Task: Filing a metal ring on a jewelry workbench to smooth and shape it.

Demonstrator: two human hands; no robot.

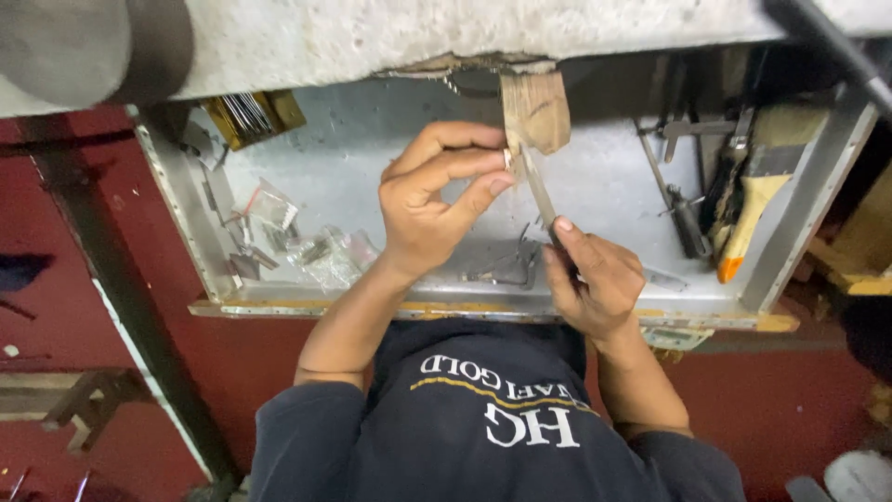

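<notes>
Currently mid-filing | left hand (432, 200) fingers pinch small ring (507, 159) against wooden peg (536, 112) | right hand (593, 279) clenched on file (539, 191) below peg | ring unfinished, judged

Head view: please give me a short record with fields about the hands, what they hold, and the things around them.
left hand: left hand pinches a small ring-like piece against the wooden peg
right hand: right hand grips a thin file, its tip at the piece
peg: juts from the bench edge, worn and notched
tray: metal drawer open below the hands
tray left: small plastic bags
tray right: brush with pale handle, dark tools, kind unclear
floor: dark red
</notes>
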